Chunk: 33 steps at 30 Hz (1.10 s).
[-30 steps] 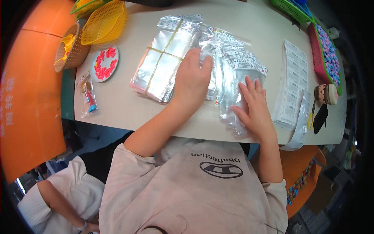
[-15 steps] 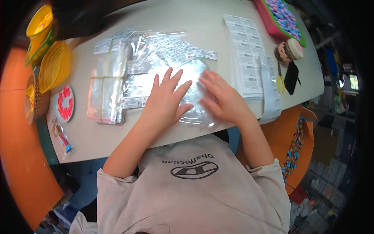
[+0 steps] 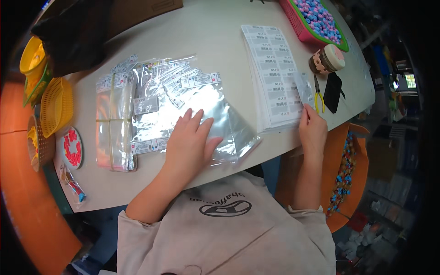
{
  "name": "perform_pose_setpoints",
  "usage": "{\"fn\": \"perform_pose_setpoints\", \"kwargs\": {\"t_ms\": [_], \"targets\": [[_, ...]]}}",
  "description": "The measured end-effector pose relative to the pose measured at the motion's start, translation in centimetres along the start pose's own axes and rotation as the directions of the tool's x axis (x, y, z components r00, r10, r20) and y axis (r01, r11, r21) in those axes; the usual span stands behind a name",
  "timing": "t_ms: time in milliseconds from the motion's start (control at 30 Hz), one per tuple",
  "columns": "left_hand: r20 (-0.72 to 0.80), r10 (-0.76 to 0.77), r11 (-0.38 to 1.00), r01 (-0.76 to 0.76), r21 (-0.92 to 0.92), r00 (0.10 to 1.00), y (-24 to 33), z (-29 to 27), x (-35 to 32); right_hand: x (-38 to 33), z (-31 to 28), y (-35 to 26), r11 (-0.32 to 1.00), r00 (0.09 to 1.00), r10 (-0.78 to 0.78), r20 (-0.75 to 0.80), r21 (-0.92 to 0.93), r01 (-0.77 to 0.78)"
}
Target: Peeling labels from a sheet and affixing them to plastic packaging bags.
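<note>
Your hands are apart, one working area each. Your left hand [image 3: 189, 143] lies palm down with fingers spread, on the loose clear bags [image 3: 236, 137] near the front edge of the table [image 3: 215, 41]. Your right hand [image 3: 313, 130] is off to the right, thumb and fingertips pinched together on the lower end of a translucent strip [image 3: 302, 88].

Strip position: along the right side of a stack of printed label sheets [image 3: 275, 78], overlapping its edge. Bag position: between that stack and a banded bundle of bags [image 3: 106, 144] on your left. Printed paper strips [image 3: 201, 80] show fanned out across the upper part of the loose bags, with a small grey card [image 3: 145, 105] at their left.

To the right of the sheets: yellow-handled pliers [image 3: 319, 98] beside a flat black object [image 3: 333, 91], a pale-lidded jar [image 3: 327, 59] just beyond, then a pink basket [image 3: 297, 25] of blue and pink pieces. Far left: a white plate [image 3: 60, 149] bearing red pieces, near a yellow basket [image 3: 57, 107].
</note>
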<state>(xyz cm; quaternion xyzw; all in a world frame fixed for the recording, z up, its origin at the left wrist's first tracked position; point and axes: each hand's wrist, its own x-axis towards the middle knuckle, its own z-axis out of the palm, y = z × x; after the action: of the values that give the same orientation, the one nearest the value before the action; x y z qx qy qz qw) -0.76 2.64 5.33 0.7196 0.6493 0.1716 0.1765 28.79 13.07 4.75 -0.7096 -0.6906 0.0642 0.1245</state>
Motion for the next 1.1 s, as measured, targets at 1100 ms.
{"fn": "perform_pose_setpoints", "kwargs": {"t_ms": [1100], "targets": [[-0.398,-0.241,0.583,-0.196,-0.789,0.885,-1.0,-1.1,6.3,0.1,4.1,-15.9,0.501,0.676,-0.525,-0.517,0.454,0.737]]}}
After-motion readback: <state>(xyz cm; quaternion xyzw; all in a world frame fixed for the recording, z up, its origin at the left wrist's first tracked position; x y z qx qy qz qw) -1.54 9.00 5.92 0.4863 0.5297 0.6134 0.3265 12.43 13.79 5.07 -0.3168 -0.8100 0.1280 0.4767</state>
